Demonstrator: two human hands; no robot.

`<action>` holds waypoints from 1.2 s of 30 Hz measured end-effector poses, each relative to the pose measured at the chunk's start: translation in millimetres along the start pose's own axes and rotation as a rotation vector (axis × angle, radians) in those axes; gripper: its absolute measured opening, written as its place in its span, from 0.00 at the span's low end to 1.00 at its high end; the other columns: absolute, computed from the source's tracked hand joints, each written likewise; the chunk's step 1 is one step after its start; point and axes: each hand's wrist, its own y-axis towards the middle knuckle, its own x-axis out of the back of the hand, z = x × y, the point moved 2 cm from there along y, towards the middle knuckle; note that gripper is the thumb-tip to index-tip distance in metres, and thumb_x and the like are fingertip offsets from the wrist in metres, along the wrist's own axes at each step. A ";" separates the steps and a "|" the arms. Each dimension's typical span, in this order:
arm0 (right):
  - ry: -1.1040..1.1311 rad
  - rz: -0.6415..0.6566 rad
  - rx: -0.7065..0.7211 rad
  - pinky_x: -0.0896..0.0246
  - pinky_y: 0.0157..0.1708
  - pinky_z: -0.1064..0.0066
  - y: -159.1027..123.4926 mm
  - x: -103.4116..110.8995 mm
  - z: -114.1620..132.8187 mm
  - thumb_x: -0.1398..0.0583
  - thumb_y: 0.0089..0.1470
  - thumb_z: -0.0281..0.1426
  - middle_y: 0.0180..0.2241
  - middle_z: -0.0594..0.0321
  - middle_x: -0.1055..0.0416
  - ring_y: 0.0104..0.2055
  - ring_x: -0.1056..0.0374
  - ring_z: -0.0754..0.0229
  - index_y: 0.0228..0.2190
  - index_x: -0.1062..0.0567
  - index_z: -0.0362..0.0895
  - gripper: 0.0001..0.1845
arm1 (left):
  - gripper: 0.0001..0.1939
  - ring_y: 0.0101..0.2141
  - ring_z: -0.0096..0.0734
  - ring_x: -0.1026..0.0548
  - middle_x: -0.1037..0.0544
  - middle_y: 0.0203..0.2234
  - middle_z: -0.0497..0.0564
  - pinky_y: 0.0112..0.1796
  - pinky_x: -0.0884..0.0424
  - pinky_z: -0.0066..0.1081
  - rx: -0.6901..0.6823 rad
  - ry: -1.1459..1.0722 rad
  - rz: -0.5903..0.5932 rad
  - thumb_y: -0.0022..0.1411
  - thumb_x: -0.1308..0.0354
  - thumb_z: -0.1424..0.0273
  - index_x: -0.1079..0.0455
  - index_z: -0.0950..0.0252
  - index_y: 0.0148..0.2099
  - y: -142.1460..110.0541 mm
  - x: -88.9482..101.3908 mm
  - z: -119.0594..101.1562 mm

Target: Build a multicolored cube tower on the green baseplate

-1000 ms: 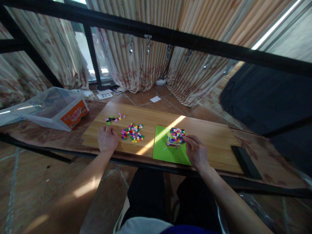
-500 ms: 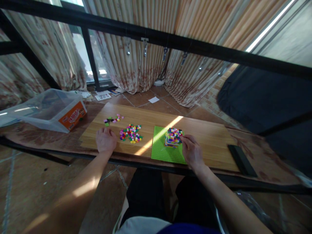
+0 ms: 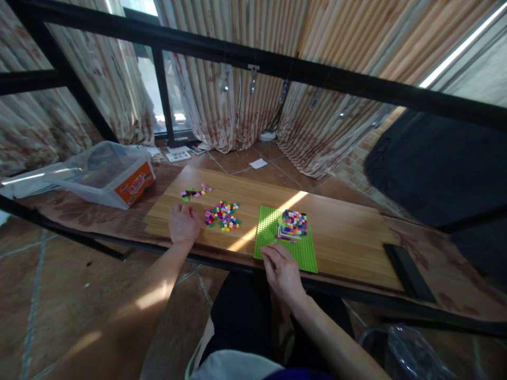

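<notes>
My left hand [image 3: 184,222] rests on the wooden board with its fingers curled in. Whatever lies under those fingers, if anything, is hidden. Close to its right is a pile of small mixed-colour toy bricks [image 3: 222,215]. My right hand [image 3: 282,268] is over the near left corner of a green baseplate [image 3: 266,232], thumb and fingers drawn together; I cannot make out anything between them. On the baseplate stands a block-shaped multicolour brick structure [image 3: 292,225], just beyond my right hand and apart from it.
A smaller brick cluster [image 3: 195,192] lies farther back on the wooden board [image 3: 348,232]. A clear plastic bin [image 3: 95,184] with an orange label stands at the left. At the right lies a long black object [image 3: 407,272]. A black metal bar [image 3: 237,60] crosses beyond the board.
My right hand has left the brick structure and moved left and nearer to me, over the baseplate's front corner. My left hand stays at the pile. The whole view has shifted slightly.
</notes>
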 end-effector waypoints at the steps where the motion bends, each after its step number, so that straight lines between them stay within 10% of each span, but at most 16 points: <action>1: 0.024 0.024 -0.017 0.30 0.45 0.63 -0.4 -8.6 2.6 0.46 0.61 0.28 0.40 0.55 0.25 0.42 0.28 0.56 0.40 0.23 0.46 0.13 | 0.15 0.44 0.49 0.31 0.27 0.38 0.62 0.47 0.35 0.42 -0.003 0.000 0.004 0.61 0.54 0.71 0.27 0.67 0.42 -0.1 0.5 -0.5; 21: -0.170 0.135 -0.054 0.38 0.42 0.66 78.1 -83.5 -6.3 0.44 0.59 0.26 0.38 0.54 0.26 0.40 0.33 0.56 0.36 0.22 0.43 0.10 | 0.13 0.45 0.48 0.30 0.27 0.39 0.61 0.47 0.35 0.42 0.009 -0.018 0.015 0.61 0.53 0.72 0.28 0.66 0.42 -3.0 0.4 -1.7; 36: -0.210 0.188 -0.058 0.38 0.45 0.65 52.7 -61.2 -11.4 0.45 0.58 0.25 0.36 0.55 0.28 0.42 0.33 0.53 0.33 0.24 0.43 0.09 | 0.14 0.45 0.49 0.31 0.27 0.40 0.62 0.47 0.36 0.43 0.011 -0.026 0.031 0.61 0.53 0.72 0.28 0.68 0.43 -2.6 1.5 -2.4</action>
